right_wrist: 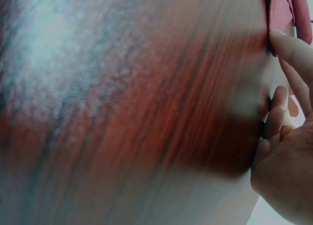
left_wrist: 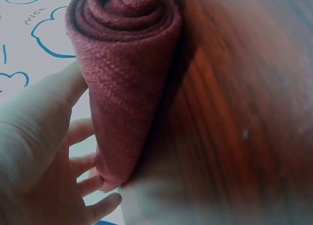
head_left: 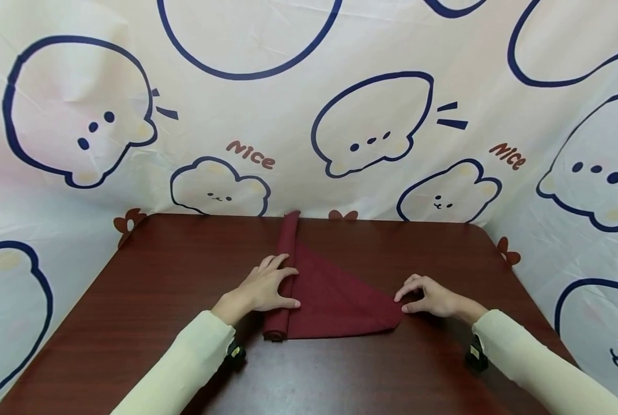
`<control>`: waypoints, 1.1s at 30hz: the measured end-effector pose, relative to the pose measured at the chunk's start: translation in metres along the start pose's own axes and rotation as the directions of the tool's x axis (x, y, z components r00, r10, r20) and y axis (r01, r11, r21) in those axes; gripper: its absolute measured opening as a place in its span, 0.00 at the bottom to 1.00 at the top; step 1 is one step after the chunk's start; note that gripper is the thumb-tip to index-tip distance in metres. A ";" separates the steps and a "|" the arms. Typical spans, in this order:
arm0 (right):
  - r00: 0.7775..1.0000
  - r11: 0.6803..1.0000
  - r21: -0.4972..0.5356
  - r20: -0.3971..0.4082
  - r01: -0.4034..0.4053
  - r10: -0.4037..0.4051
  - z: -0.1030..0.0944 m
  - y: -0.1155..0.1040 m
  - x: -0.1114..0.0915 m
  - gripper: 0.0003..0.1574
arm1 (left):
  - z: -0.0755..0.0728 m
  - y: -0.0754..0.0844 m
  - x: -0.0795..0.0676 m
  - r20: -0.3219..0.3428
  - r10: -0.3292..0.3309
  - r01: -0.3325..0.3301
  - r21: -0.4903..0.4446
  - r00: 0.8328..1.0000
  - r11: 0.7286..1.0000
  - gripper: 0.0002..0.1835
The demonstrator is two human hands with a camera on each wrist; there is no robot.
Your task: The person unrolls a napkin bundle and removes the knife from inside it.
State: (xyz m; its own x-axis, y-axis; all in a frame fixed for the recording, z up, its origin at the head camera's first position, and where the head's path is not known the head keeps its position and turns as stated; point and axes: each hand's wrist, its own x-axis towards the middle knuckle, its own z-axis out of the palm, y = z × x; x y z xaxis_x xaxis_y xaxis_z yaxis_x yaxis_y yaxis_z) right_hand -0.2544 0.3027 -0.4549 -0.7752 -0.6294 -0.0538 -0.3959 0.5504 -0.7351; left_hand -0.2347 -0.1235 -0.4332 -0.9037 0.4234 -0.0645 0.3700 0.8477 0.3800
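A dark red cloth [head_left: 340, 294] lies on the table, its left side wound into a long roll [head_left: 288, 242] and the rest spread flat into a triangle. My left hand [head_left: 262, 288] rests across the roll with fingers and thumb apart. From the near end, the left wrist view shows the coiled layers of the roll [left_wrist: 124, 88], with the hand [left_wrist: 44, 142] along one side. At the cloth's right corner, my right hand [head_left: 430, 297] pinches the edge between thumb and forefinger. Its other fingers are bent in the right wrist view, where only a strip of cloth [right_wrist: 281, 14] shows.
The brown wood-grain table [head_left: 184, 259] extends around the cloth. A pale curtain [head_left: 288, 115] with cartoon outlines hangs behind and at both sides. The roll's far end reaches the table's back edge.
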 end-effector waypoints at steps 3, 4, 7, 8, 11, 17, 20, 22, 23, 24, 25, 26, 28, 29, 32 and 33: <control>1.000 1.000 -0.005 -0.001 0.004 -0.004 0.000 0.000 -0.001 0.10 | -0.001 -0.002 -0.002 -0.003 -0.004 0.004 -0.006 1.000 1.000 0.38; 1.000 1.000 -0.005 -0.001 0.004 -0.004 0.000 0.000 -0.001 0.10 | -0.001 -0.002 -0.003 -0.003 -0.005 0.005 -0.008 1.000 1.000 0.38; 1.000 1.000 -0.002 -0.003 0.006 -0.006 0.001 0.000 -0.002 0.10 | -0.001 -0.005 -0.004 -0.009 -0.006 0.006 -0.012 1.000 1.000 0.38; 1.000 1.000 0.001 -0.004 0.006 -0.006 0.001 0.000 -0.002 0.10 | -0.001 -0.006 -0.005 -0.009 -0.009 0.009 -0.012 1.000 1.000 0.38; 1.000 1.000 0.008 -0.005 0.010 -0.010 0.001 0.000 -0.002 0.10 | -0.002 -0.009 -0.007 -0.013 -0.014 0.014 -0.016 1.000 1.000 0.38; 1.000 1.000 0.009 -0.002 0.010 -0.010 0.001 -0.001 -0.001 0.11 | -0.006 -0.014 -0.013 -0.025 -0.015 0.014 -0.026 1.000 1.000 0.38; 1.000 1.000 0.015 -0.002 0.000 0.000 0.000 -0.001 -0.001 0.11 | -0.008 -0.016 -0.015 -0.030 -0.013 0.013 -0.027 0.999 1.000 0.38; 1.000 1.000 0.016 -0.002 -0.003 0.003 0.000 -0.002 -0.001 0.11 | -0.009 -0.017 -0.016 -0.034 -0.009 0.008 -0.022 0.999 1.000 0.38; 1.000 1.000 0.016 -0.001 -0.003 0.003 0.000 -0.002 -0.001 0.11 | -0.009 -0.018 -0.017 -0.032 -0.013 0.012 -0.022 0.999 1.000 0.38; 1.000 1.000 0.015 -0.001 -0.002 0.002 0.000 -0.002 -0.001 0.11 | -0.009 -0.019 -0.017 -0.030 -0.017 0.016 -0.025 0.999 1.000 0.38; 1.000 1.000 0.016 -0.001 0.000 0.000 0.000 -0.002 -0.001 0.11 | -0.009 -0.020 -0.018 -0.031 -0.019 0.018 -0.025 0.999 1.000 0.39; 1.000 1.000 0.016 0.000 0.002 -0.002 0.001 -0.002 -0.001 0.11 | -0.010 -0.021 -0.019 -0.033 -0.021 0.021 -0.024 0.999 1.000 0.39; 1.000 1.000 0.018 0.001 0.002 -0.002 0.001 -0.002 -0.001 0.11 | -0.010 -0.023 -0.021 -0.035 -0.033 0.032 -0.022 0.999 0.999 0.40; 1.000 1.000 0.017 0.001 0.002 -0.002 0.001 -0.002 -0.001 0.11 | -0.010 -0.024 -0.022 -0.035 -0.040 0.039 -0.022 0.999 0.999 0.40; 1.000 1.000 0.018 -0.002 0.003 -0.003 0.001 -0.002 -0.001 0.11 | -0.011 -0.027 -0.025 -0.044 -0.049 0.048 -0.014 0.998 0.999 0.40; 1.000 1.000 0.017 -0.003 0.004 -0.004 0.001 -0.002 -0.001 0.11 | -0.011 -0.028 -0.026 -0.044 -0.054 0.053 -0.016 0.998 0.998 0.40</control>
State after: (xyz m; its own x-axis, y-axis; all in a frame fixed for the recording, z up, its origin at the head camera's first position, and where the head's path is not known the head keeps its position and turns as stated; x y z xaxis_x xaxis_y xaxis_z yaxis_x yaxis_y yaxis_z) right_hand -0.2522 0.3017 -0.4540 -0.7751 -0.6299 -0.0488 -0.3906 0.5384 -0.7467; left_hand -0.2240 -0.1618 -0.4324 -0.9307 0.3630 -0.0446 0.3181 0.8638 0.3908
